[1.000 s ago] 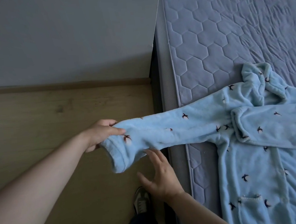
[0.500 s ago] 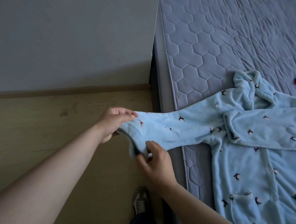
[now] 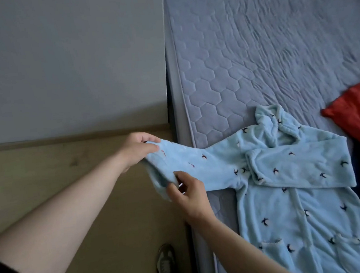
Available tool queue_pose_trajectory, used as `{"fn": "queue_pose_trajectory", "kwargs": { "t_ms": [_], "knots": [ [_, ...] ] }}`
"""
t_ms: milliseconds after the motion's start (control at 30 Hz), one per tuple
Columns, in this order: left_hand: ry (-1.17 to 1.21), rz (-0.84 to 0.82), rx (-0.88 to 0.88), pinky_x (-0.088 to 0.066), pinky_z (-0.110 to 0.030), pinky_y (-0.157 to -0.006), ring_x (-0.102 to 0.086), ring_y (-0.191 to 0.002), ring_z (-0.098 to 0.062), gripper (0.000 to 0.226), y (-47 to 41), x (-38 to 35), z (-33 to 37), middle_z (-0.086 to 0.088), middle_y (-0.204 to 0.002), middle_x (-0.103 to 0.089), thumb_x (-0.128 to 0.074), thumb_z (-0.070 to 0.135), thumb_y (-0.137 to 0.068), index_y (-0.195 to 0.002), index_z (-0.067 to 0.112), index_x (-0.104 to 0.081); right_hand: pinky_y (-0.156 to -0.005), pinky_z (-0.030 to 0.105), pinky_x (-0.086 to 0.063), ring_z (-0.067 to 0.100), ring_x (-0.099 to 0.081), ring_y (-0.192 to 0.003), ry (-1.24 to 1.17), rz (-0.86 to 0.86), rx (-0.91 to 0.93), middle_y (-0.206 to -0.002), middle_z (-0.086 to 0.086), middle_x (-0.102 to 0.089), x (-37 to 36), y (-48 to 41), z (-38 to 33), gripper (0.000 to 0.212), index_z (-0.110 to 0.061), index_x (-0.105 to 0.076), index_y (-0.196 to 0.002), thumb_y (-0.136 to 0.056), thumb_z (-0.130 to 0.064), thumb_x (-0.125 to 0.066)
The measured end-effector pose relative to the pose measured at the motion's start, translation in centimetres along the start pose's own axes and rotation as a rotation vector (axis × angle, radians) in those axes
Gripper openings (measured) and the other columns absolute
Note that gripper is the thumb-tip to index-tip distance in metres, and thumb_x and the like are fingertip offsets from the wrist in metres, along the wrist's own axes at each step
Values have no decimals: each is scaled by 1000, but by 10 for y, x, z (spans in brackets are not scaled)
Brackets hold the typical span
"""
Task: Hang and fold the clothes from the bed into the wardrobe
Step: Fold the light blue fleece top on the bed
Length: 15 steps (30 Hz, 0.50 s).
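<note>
Sleeve fold in hand. I judge the cuff should travel flat across the chest, seams aligned. Left grip (image 3: 139, 149) is closed, pinching the top edge of the sleeve (image 3: 190, 164) at the cuff. Right grip (image 3: 187, 192) pinches the lower edge just below. Blue pyjama top (image 3: 291, 202) lies right of both grips, on the bed (image 3: 254, 52).

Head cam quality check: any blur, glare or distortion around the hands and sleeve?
Head view: dim, even light with no glare. The left hand, right hand and sleeve are reasonably sharp. The red cloth at the right edge is smeared. The mattress edge looks slightly bowed, which suggests wide-angle distortion.
</note>
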<state>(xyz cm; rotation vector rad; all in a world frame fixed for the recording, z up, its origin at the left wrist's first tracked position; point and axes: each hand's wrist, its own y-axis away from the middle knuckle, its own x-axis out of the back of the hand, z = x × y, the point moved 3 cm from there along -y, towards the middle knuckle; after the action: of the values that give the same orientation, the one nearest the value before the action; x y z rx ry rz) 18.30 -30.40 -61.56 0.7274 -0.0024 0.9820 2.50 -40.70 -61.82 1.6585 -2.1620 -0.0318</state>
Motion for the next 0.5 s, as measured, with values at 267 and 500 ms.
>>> {"fn": "queue_pose_trajectory", "kwargs": {
  "t_ms": [267, 500],
  "knots": [
    [-35, -48, -123, -48, -29, -83, -62, -86, -17, 8, -6, -108, 121, -10, -90, -73, -78, 15, -76, -82, 13, -75, -51, 32, -37, 12, -42, -53, -81, 167, -44, -53, -7, -41, 154, 7, 6, 15, -23, -50, -61, -74, -29, -49],
    [-35, -62, -152, -53, -38, -82, -63, -83, -24, 20, 5, -275, 215, -14, -88, -72, -81, 22, -72, -86, 8, -75, -53, 38, -36, 18, -41, -57, -167, 333, -72, -57, 4, -39, 322, 41, 45, 23, -3, -45, -66, -73, -25, -49]
  ]
}}
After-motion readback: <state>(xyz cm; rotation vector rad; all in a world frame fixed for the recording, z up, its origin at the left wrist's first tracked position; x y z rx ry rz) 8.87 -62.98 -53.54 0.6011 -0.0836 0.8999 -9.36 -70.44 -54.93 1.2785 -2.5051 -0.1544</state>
